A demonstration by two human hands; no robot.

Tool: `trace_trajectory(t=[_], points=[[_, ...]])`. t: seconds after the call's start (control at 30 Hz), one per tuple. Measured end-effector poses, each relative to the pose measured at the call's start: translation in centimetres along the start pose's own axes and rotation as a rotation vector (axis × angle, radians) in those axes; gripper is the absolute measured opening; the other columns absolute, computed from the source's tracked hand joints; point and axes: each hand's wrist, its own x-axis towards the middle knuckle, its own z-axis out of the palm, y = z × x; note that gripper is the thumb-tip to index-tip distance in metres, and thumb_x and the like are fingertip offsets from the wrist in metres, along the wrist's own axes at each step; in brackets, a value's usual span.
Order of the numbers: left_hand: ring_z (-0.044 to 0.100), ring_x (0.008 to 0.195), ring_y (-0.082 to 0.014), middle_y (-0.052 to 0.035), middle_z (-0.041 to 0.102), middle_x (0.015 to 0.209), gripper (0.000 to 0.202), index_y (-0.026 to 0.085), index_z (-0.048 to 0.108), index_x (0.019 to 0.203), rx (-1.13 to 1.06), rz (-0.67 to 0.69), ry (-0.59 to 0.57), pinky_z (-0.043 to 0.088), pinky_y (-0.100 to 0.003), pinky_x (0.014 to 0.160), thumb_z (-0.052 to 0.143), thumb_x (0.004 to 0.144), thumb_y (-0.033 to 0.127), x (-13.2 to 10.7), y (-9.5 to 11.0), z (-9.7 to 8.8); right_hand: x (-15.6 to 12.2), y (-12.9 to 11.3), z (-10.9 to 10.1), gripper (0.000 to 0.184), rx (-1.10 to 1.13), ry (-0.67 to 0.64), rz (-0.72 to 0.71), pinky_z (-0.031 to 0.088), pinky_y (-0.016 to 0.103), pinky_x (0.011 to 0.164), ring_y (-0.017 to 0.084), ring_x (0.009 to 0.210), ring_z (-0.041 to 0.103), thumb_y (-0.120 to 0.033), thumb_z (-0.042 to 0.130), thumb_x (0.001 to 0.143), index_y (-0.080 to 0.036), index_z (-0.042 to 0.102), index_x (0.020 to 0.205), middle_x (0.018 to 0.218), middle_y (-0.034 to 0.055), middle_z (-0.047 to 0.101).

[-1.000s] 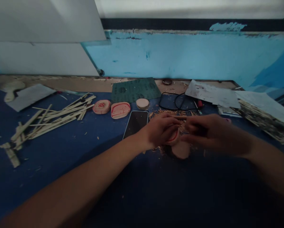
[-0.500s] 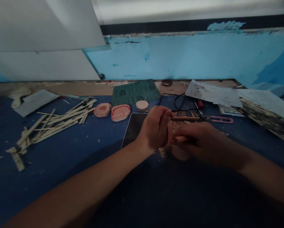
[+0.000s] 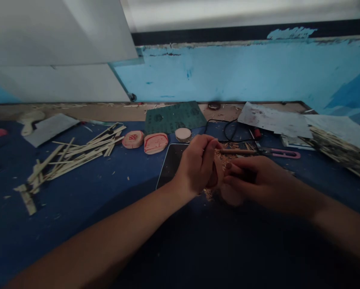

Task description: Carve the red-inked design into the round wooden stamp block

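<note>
My left hand (image 3: 198, 164) is closed round a small pale wooden piece (image 3: 218, 172), held on edge above the blue mat (image 3: 77, 200). My right hand (image 3: 255, 180) is closed right beside it, fingertips pressed against the piece; what it grips is hidden. Under the hands lies another pale wooden disc (image 3: 229, 196) among wood shavings (image 3: 228, 158). A dark phone (image 3: 171, 162) lies flat just left of my left hand.
Two red-marked wooden slices (image 3: 133, 139) (image 3: 156, 143) and a plain disc (image 3: 183, 134) lie behind the phone. Thin wooden sticks (image 3: 74, 150) are heaped at left. Green sandpaper (image 3: 174, 116), a black cable (image 3: 231, 128), pink-handled snips (image 3: 284, 153) and papers (image 3: 273, 118) lie at the back and right.
My left hand turned the wooden piece up on edge and lifted slightly. My right hand drew back toward me and closed against the piece, uncovering the pink-handled snips.
</note>
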Motion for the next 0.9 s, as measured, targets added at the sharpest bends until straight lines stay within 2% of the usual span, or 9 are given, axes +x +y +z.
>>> trace_trajectory(t=[0.1, 0.2, 0.3, 0.4, 0.5, 0.6, 0.7, 0.9], points=[[0.075, 0.09, -0.0237, -0.0049, 0.072, 0.081, 0.035, 0.025, 0.066, 0.098, -0.003, -0.034, -0.012, 0.058, -0.034, 0.066, 0.048, 0.118, 0.047, 0.0, -0.1, 0.0, -0.2, -0.1, 0.0, 0.026, -0.228, 0.07, -0.137, 0.031, 0.031, 0.055, 0.012, 0.056, 0.044, -0.025, 0.064, 0.099, -0.023, 0.06, 0.073, 0.064, -0.0045, 0.053], [0.076, 0.088, -0.0241, -0.0041, 0.071, 0.077, 0.036, 0.026, 0.066, 0.099, 0.017, -0.035, -0.02, 0.06, -0.035, 0.067, 0.048, 0.118, 0.049, -0.1, -0.2, 0.1, -0.3, -0.6, 0.2, 0.024, -0.321, 0.121, -0.223, 0.03, 0.031, 0.053, 0.011, 0.05, 0.044, -0.017, 0.062, 0.092, -0.023, 0.063, 0.069, 0.057, -0.0054, 0.052], [0.077, 0.095, -0.0259, -0.0058, 0.074, 0.082, 0.036, 0.026, 0.066, 0.101, 0.06, -0.02, -0.025, 0.062, -0.039, 0.07, 0.045, 0.119, 0.049, -0.1, -0.3, 0.1, -0.4, -1.3, 0.8, 0.025, -0.329, 0.175, -0.186, 0.027, 0.032, 0.051, 0.012, 0.048, 0.044, -0.019, 0.061, 0.089, -0.022, 0.06, 0.064, 0.052, -0.0045, 0.05], [0.077, 0.104, -0.0276, -0.008, 0.077, 0.091, 0.038, 0.027, 0.066, 0.102, 0.099, -0.014, -0.036, 0.063, -0.041, 0.073, 0.041, 0.12, 0.048, -0.1, -0.3, 0.2, -0.6, -1.6, 1.6, 0.034, -0.263, 0.233, -0.108, 0.025, 0.032, 0.048, 0.012, 0.047, 0.039, -0.022, 0.062, 0.087, -0.023, 0.046, 0.057, 0.05, -0.0041, 0.043], [0.076, 0.107, -0.0281, -0.0086, 0.078, 0.094, 0.038, 0.027, 0.066, 0.101, 0.113, -0.004, -0.041, 0.063, -0.042, 0.076, 0.041, 0.12, 0.048, -0.2, -0.2, 0.3, -0.5, -1.4, 1.9, 0.037, -0.164, 0.256, -0.031, 0.024, 0.032, 0.048, 0.012, 0.05, 0.034, -0.02, 0.062, 0.084, -0.024, 0.036, 0.058, 0.053, -0.0043, 0.037], [0.076, 0.107, -0.0278, -0.008, 0.078, 0.094, 0.037, 0.027, 0.066, 0.101, 0.12, -0.002, -0.045, 0.064, -0.042, 0.078, 0.043, 0.12, 0.048, -0.2, -0.1, 0.3, -0.2, -0.7, 1.4, 0.041, -0.124, 0.183, 0.036, 0.024, 0.03, 0.048, 0.012, 0.054, 0.032, -0.025, 0.065, 0.086, -0.024, 0.032, 0.061, 0.057, -0.0049, 0.034], [0.076, 0.107, -0.0273, -0.0073, 0.077, 0.093, 0.038, 0.027, 0.066, 0.1, 0.122, -0.015, -0.036, 0.064, -0.041, 0.078, 0.043, 0.12, 0.048, -0.1, -0.2, 0.2, 0.1, 0.1, 0.2, 0.048, -0.117, 0.077, 0.035, 0.027, 0.028, 0.05, 0.012, 0.058, 0.033, -0.031, 0.068, 0.092, -0.024, 0.028, 0.066, 0.062, -0.0055, 0.031], [0.077, 0.103, -0.0263, -0.006, 0.076, 0.089, 0.037, 0.026, 0.067, 0.097, 0.091, -0.034, -0.006, 0.064, -0.039, 0.077, 0.046, 0.119, 0.047, 0.1, -0.4, 0.0, 0.0, 0.4, -1.5, 0.056, -0.018, -0.017, 0.039, 0.033, 0.026, 0.052, 0.012, 0.061, 0.035, -0.043, 0.075, 0.098, -0.025, 0.03, 0.072, 0.069, -0.0052, 0.035]])
